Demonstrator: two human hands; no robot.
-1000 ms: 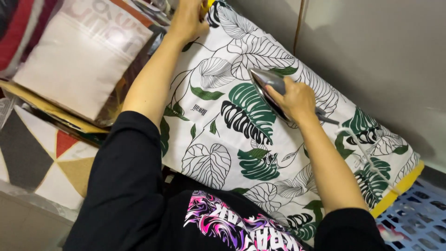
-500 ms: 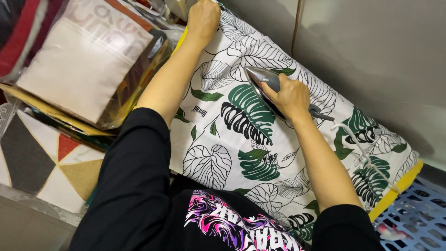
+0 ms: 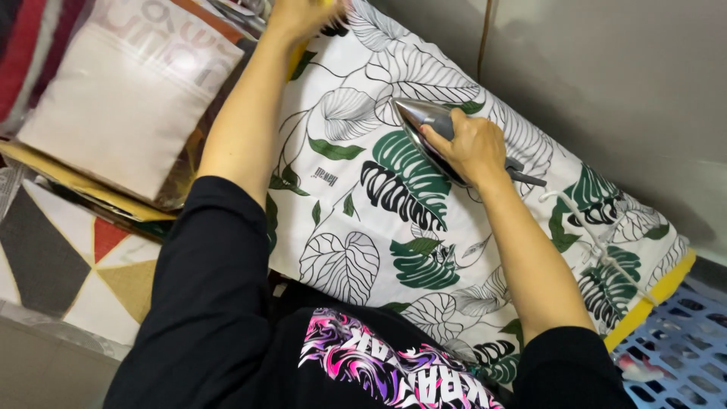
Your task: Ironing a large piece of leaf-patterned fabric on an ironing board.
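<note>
Geometric cloth: lies at the far left; white with grey, red and tan triangles, partly under the stack above it.
Pale cushion: a cream square with faint lettering, resting on a yellowish board and tilted, just beside the left forearm.
Striped fabric: red and dark bands in the upper left corner, behind the cushion.
Left hand: stretched to the top edge of the view, resting on the far end of the leaf-print cloth; it is cut off by the frame, so I cannot tell how its fingers lie.
Leaf-print cloth: white with green and outlined black leaves, spread flat and running aslant from the top centre down to the lower right; a yellow edge shows under its right end.
Iron: silver, pointed tip toward the upper left, sole flat on the cloth near its middle, its rear end sticking out past the wrist.
Right hand: on top of the iron, fingers curled tight around the handle, thumb on the near side.
Cord: white, twisted, trailing across the cloth to the right of the right forearm.
Wall: grey, plain, just behind the cloth.
Blue crate: pale latticed plastic in the lower right corner, beside the yellow edge.
Sleeves: black, both arms; a pink and white print shows on the shirt.
</note>
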